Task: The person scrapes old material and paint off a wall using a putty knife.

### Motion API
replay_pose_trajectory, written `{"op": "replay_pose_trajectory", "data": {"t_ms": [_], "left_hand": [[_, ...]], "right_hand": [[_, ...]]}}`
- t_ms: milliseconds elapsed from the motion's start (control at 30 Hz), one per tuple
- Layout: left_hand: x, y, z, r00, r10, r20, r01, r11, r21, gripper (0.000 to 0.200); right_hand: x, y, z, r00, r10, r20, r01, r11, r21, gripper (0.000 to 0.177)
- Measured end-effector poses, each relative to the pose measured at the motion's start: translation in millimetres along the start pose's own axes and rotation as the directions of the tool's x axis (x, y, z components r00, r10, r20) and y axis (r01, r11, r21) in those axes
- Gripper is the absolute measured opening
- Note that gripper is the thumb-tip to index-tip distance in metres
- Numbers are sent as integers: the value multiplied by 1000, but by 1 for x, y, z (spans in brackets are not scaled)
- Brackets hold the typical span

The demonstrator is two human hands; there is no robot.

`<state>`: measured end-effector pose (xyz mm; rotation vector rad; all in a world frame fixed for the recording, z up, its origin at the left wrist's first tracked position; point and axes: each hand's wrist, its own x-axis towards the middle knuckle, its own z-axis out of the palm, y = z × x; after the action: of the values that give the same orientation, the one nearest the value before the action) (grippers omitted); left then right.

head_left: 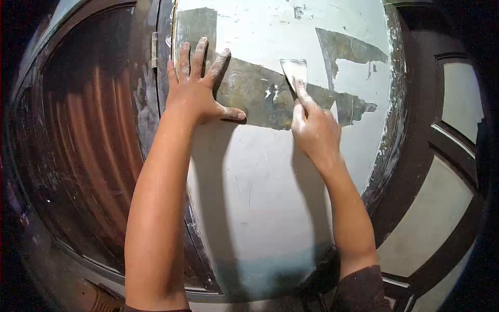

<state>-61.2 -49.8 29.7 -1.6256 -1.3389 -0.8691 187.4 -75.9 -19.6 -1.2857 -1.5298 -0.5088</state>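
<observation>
In front of me is a wall panel with white paint above and below a bare grey-brown patch. My left hand lies against it with fingers spread, partly over the bare patch, and holds nothing. My right hand is closed around a scraper, its index finger stretched along the blade. The scraper's wide edge points up and lies on the white paint just above the bare patch. White dust coats the fingers of both hands. The scraper's handle is hidden in my right hand.
A dark wooden frame with a hinge runs along the left, beside glass with a reddish-brown curtain behind it. On the right stands a dark panelled door with pale panels. Another bare patch shows at the upper right.
</observation>
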Motion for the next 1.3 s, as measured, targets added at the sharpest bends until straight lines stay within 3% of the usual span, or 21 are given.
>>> {"op": "replay_pose_trajectory", "data": {"t_ms": [100,167,267,367,433,467,500,633,667,767,867,967,1033,1067,1200,1267,1300], "left_hand": [[-1,4,-4,1000,-4,14,4,1000,10,146],[0,4,-5,999,-14,32,13,999,33,146],[0,1,-1,1000,-5,-1,5,1000,-17,147],[-1,-1,0,1000,3,-24,-4,1000,-15,146],[0,1,-1,1000,-3,-3,3,1000,-8,145],[-1,1,1,1000,-1,-23,1,1000,-18,146],[0,2,-1,1000,-7,-1,7,1000,-8,146],[1,-1,-1,999,31,-21,-31,999,-8,150],[1,0,0,1000,15,15,-15,1000,4,150],[0,0,1,1000,23,-4,-23,1000,-17,148],[-1,1,2,999,6,-35,-7,1000,-23,144],[-1,-1,4,999,15,-52,-16,999,-35,144],[0,-3,6,998,42,-39,-43,998,-35,146],[0,-3,6,998,42,-38,-44,998,-40,146],[-2,-5,8,996,47,-71,-51,997,-50,145],[1,-3,8,998,38,-51,-40,999,-35,146],[2,-3,7,998,43,-51,-45,999,-32,146]], "right_hand": [[46,-20,-10,990,-117,-85,114,993,-34,50],[63,-27,-11,986,-105,-126,104,994,-10,49],[38,-24,-3,989,-108,-101,110,994,16,49],[0,-20,3,999,2,44,0,999,-47,53],[5,-25,4,1000,-22,9,23,998,-64,53],[15,-28,0,998,-53,-15,54,998,40,52],[33,-28,4,991,-107,-82,107,994,-4,50],[59,-44,-3,986,-93,-135,85,995,-57,47],[45,-41,-4,985,-119,-126,122,992,23,49],[6,-39,-2,999,30,34,-30,999,-11,49],[11,-30,6,997,-46,-61,50,996,71,48],[47,-43,-4,996,-64,-64,58,994,-96,45],[51,-48,-7,995,-50,-88,44,997,-70,44],[42,-47,-8,994,-75,-82,76,997,8,43],[9,-42,0,999,-5,42,4,999,36,50],[16,-39,6,999,-34,4,34,999,-2,51],[29,-36,13,988,-114,-102,112,993,-27,50]]}}
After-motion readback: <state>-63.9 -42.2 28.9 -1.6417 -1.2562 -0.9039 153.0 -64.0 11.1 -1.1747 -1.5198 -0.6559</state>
